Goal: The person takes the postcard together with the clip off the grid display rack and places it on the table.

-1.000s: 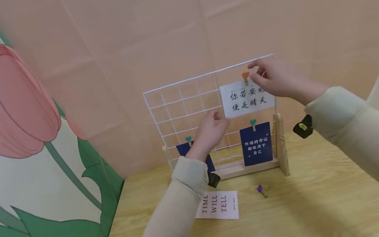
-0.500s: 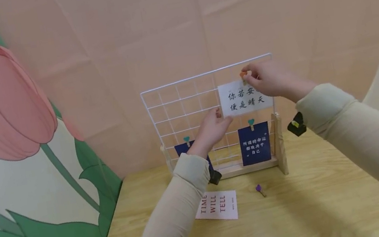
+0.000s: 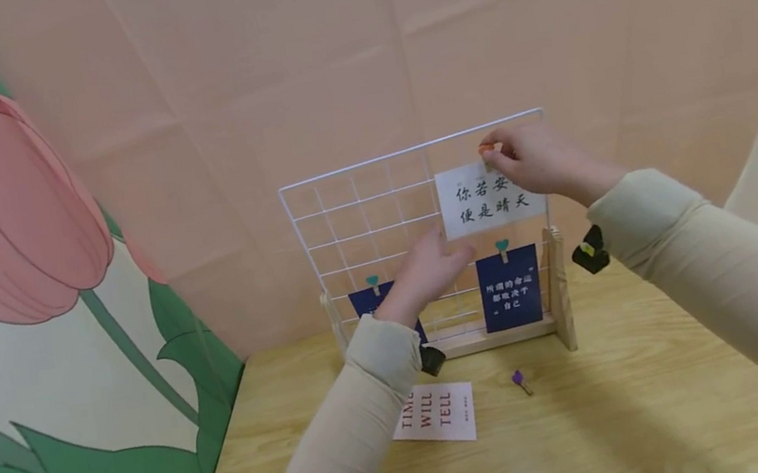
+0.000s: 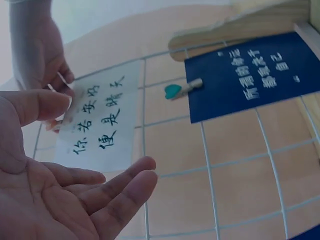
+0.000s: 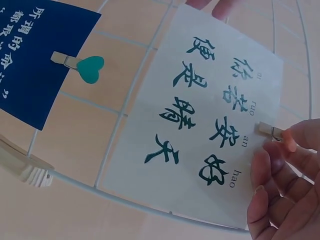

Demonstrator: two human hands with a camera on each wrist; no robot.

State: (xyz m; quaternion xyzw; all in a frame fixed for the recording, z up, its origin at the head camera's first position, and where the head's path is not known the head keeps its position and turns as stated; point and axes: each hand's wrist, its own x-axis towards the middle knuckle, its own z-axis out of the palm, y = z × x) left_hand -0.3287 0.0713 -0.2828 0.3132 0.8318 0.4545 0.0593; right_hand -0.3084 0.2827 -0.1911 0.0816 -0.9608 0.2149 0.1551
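White card (image 3: 483,201) against wire grid (image 3: 352,168), orange clip (image 3: 487,149) pinched by right hand (image 3: 542,157); left hand (image 3: 428,266) loose-fingered, gripping nothing. Risk: squeezing or tugging clip could let card slip.

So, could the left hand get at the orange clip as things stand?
Probably not: the left hand is nearby, but the right hand pinches the orange clip and its fingers cover part of it.

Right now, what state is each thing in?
Orange clip: pinched by right hand
Left hand: thumb, fingers apart
White card: upright in front of wire grid
Wire grid: standing upright
Right blue card: held by teal clip
Left blue card: clipped, partly hidden
Pink card: flat, partly covered
Purple clip: lying loose
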